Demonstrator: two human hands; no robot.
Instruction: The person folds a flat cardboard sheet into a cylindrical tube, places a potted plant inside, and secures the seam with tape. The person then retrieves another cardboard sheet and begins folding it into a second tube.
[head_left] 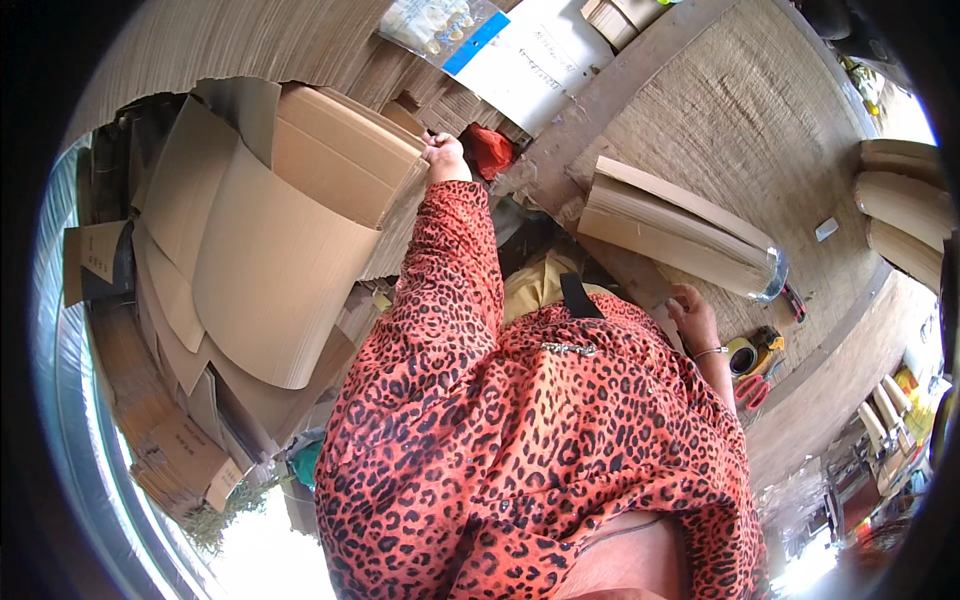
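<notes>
Red leopard-print clothing [540, 440] fills the foreground. At left, the left hand [446, 157] has its fingers clamped on the corner of a stack of flat brown cardboard [335, 150]. The right hand [695, 320] curls near the wooden surface [700, 110]; whether its fingers meet cannot be told. Nearby lie a folded cardboard bundle [670, 232] and red-handled scissors [752, 392].
</notes>
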